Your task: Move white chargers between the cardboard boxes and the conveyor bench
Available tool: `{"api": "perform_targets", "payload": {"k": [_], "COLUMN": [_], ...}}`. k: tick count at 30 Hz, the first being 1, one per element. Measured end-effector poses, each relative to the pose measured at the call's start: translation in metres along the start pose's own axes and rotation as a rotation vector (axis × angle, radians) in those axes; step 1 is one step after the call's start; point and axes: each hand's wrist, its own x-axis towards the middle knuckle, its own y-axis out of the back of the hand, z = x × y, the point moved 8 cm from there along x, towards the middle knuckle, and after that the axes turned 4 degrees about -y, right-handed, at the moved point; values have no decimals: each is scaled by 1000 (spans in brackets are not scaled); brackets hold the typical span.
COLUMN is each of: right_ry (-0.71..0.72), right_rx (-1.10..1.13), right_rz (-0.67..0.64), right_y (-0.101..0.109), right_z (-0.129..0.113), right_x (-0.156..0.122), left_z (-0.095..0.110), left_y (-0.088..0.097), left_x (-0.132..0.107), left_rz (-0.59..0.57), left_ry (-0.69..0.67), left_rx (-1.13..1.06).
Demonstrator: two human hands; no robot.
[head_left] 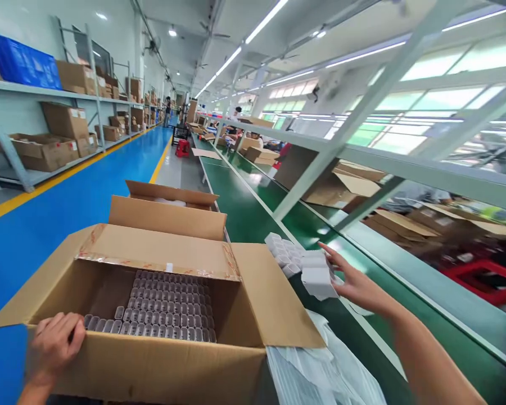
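My left hand is closed over the near left edge of an open cardboard box. Inside it, rows of small clear plastic containers stand packed together, with bare bottom showing at the back left. To the right, my right hand has its fingers and thumb around the side of a few white box-shaped pieces, above the green conveyor belt. Against these sits a cluster of small whitish containers, beside the box's right flap. Translucent plastic sheeting hangs under that flap.
A second open carton stands just beyond the first. The green belt runs away beneath a slanting white metal frame. Shelves with cartons line the blue floor on the left. A red stool and people are farther off.
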Motion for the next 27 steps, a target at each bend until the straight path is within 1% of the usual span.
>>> {"api": "perform_targets", "payload": {"k": [1,2,4,5,7,9,11,12,14,15,17,19,21,23,25,27], "right_ry": [38,72,160,203,291,338,325,307,274,264,284,364,447,508,575,659], "right_rx": [81,166,268,306,421,561,655,690,719,699,580,415,309,286,293,293], "right_rz": [-60,-149,-344,-445,-683,-903,-1072,-1111,-1128,-1130,-1119,-1061,-991,-959,-963,-996], "right_y": [-7,-18,-52,-73,-124,-181,-242,-272,-329,-357,-409,-452,-487,-516,-540,-560], "right_z": [-25,-55,-124,-159,-227,-280,-314,-326,-341,-347,-361,-380,-406,-435,-460,-478], "right_x": [-2,-5,-14,-19,-30,-38,-39,-35,-21,-13,2,17,28,33,34,30], "left_z": [6,10,18,20,23,20,17,16,16,17,19,20,21,22,23,23], "left_y": [0,2,8,11,16,13,7,5,4,4,4,4,4,4,4,5], "left_x": [1,3,9,12,16,16,12,10,7,6,5,4,5,6,7,8], "left_rz": [-7,-10,-24,-33,-39,-84,-137,-151,-140,-128,-109,-93,-74,-54,-45,-42], "left_ry": [-35,-48,-49,-38,-22,12,43,51,53,51,50,53,57,64,79,94], "left_rx": [31,48,66,67,49,35,18,8,-15,-28,-48,-67,-86,-109,-128,-141]}}
